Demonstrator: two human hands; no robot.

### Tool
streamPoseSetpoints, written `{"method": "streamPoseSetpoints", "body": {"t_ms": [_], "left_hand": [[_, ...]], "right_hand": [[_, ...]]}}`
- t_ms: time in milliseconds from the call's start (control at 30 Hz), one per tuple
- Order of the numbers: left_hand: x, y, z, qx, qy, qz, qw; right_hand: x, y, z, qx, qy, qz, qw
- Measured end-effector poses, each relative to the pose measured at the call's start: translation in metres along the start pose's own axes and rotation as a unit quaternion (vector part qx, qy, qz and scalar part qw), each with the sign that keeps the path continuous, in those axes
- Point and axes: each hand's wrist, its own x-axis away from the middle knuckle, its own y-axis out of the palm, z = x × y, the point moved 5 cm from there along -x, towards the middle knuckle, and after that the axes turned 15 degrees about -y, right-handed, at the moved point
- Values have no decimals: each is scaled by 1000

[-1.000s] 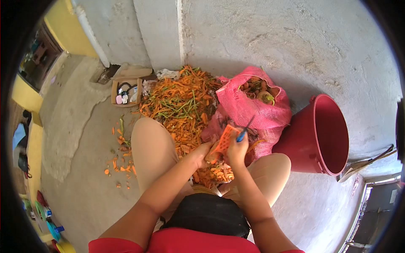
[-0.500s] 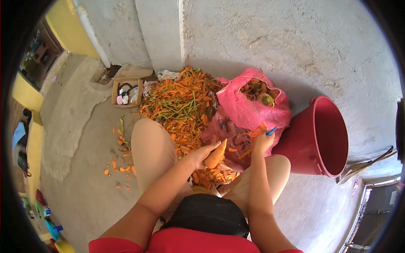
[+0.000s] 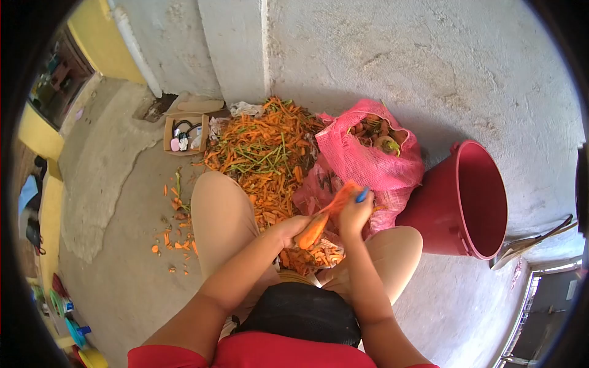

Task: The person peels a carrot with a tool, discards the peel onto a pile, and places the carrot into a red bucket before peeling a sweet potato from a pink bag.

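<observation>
My left hand point(image 3: 292, 231) is closed around the thick end of an orange carrot point(image 3: 313, 231), held low between my knees with its tip pointing up and away. My right hand point(image 3: 354, 214) grips a knife by its blue handle point(image 3: 362, 195). The knife's flat orange blade point(image 3: 341, 196) is smeared by motion and lies close to the carrot's tip; whether it touches cannot be made out. Beneath the hands lie orange peelings and carrot pieces point(image 3: 307, 260).
A large heap of carrot peelings and green stems point(image 3: 264, 153) lies ahead. A pink mesh sack point(image 3: 356, 147) of carrots stands beside it, then a tilted dark red bucket point(image 3: 429, 202). An open cardboard box point(image 3: 197, 151) sits at left, by the wall point(image 3: 392, 55).
My right hand has moved left and slightly down with the knife, from beside the sack to the carrot. The carrot has tipped a little lower in my left hand.
</observation>
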Motion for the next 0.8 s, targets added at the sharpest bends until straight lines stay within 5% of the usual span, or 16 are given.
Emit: {"method": "streamPoseSetpoints", "body": {"t_ms": [133,267,367,600,700,800], "left_hand": [[10,27,-4,-34,-8,-160,987],[1,-6,5,62,43,14,997],[-6,-23,9,56,67,228,970],[-13,-17,7,76,80,28,993],[5,9,9,142,96,-7,985],[10,14,8,141,70,57,986]], "right_hand": [[-32,-29,66,44,114,121,985],[-23,-16,56,-101,63,86,989],[-5,-5,-1,-140,55,-13,989],[17,10,-30,-166,99,-119,974],[22,11,-38,-167,66,-110,978],[23,13,-31,-103,64,-131,984]]}}
